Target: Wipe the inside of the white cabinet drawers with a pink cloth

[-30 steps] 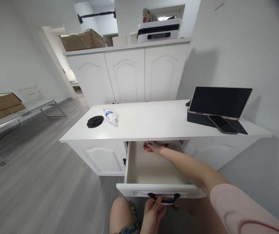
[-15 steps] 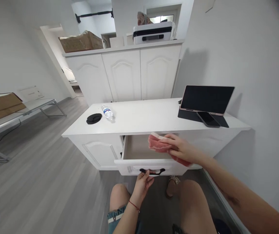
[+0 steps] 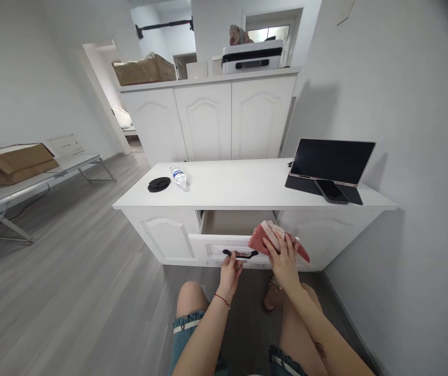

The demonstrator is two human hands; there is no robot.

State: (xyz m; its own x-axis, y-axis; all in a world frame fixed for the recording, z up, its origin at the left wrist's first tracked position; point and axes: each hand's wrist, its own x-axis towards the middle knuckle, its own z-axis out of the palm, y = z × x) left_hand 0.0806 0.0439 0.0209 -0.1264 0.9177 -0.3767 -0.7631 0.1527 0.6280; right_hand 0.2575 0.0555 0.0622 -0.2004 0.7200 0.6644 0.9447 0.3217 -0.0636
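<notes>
A white drawer (image 3: pixel 212 245) stands partly pulled out of the white cabinet (image 3: pixel 161 235). My left hand (image 3: pixel 230 271) is closed around the black drawer handle (image 3: pixel 247 255) at its left part. In my right hand (image 3: pixel 285 261) is a folded pink cloth (image 3: pixel 261 241) with pale edges, pressed against the right end of the drawer front. The cloth hides the drawer's upper right corner. What shows of the drawer's inside (image 3: pixel 235 223) is bare and beige.
On the cabinet top lie a clear plastic bottle (image 3: pixel 179 176), a black round object (image 3: pixel 158 184), a tablet (image 3: pixel 331 161) on its stand and a phone (image 3: pixel 331 191). A wall (image 3: pixel 423 209) rises at the right. My knees are just below the drawer.
The drawer has slid inward, with my left hand still on its handle. My right hand has brought the cloth from above the drawer opening down onto the front's right end. The view has shifted slightly.
</notes>
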